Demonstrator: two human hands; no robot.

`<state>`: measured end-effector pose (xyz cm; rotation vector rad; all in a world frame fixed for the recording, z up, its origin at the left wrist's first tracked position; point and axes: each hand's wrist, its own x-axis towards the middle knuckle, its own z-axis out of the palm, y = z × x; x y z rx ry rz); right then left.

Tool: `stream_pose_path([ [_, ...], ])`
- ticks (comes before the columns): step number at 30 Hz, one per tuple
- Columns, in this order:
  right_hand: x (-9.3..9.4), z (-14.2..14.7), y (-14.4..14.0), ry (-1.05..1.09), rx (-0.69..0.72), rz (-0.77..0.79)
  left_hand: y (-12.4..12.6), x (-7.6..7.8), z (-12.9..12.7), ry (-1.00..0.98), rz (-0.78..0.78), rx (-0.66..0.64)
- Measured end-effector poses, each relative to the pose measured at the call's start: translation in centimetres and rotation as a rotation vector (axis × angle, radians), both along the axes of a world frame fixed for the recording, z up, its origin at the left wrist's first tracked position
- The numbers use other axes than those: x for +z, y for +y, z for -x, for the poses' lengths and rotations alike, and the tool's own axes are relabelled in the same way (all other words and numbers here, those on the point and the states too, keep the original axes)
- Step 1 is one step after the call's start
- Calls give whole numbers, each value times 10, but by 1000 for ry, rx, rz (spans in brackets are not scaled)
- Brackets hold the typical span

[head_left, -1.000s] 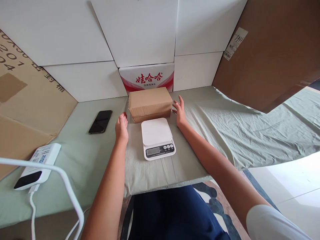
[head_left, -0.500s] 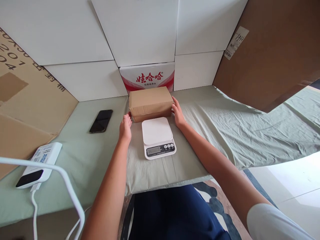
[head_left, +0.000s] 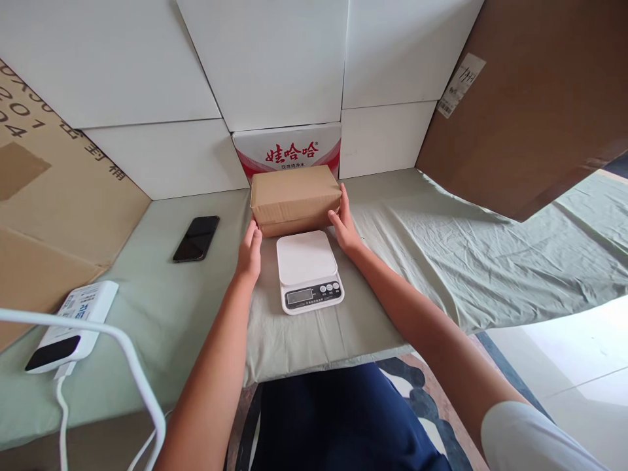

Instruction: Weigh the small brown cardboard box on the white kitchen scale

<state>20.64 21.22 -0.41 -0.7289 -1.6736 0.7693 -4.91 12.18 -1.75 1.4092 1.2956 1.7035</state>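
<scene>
A brown cardboard box (head_left: 297, 199) sits just behind a white kitchen scale (head_left: 308, 268), in front of the printed carton. My left hand (head_left: 249, 252) grips the box at its lower left corner, with its thumb at the near side and the other fingers partly hidden. At the right end, my right hand (head_left: 345, 226) closes on the box, its thumb pressed against the front face and its fingers along the side. The scale lies flat with its display and buttons facing me, and nothing rests on its plate. Whether the box's underside touches the cloth cannot be made out.
A black phone (head_left: 196, 239) lies to the left on the green cloth (head_left: 147, 281). Nearer stands a white power strip (head_left: 73, 327) with a white cable (head_left: 132, 366). White panels, a red-and-white carton (head_left: 292, 147) and large cardboard sheets (head_left: 530, 104) border the table.
My right thumb has come onto the box's front face, and my left hand has shifted its hold. The box's top has risen slightly. The scale stays in place.
</scene>
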Motion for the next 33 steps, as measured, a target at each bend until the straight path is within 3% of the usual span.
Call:
stream_pose_path([
  [3,7,-3,-13,18,-17,-94,-21,18,-6,51,-96,-8],
  [6,7,-17,-41,13,-2,-152,-62,26,-14,49,-154,4],
  [10,-13,-46,-85,-16,47,-132,-122,10,-25,30,-100,30],
  [13,-25,-59,-105,-43,29,-95,-146,-2,-30,8,-49,55],
  [33,-6,-53,-115,5,-7,6,-147,-2,-32,7,2,44],
])
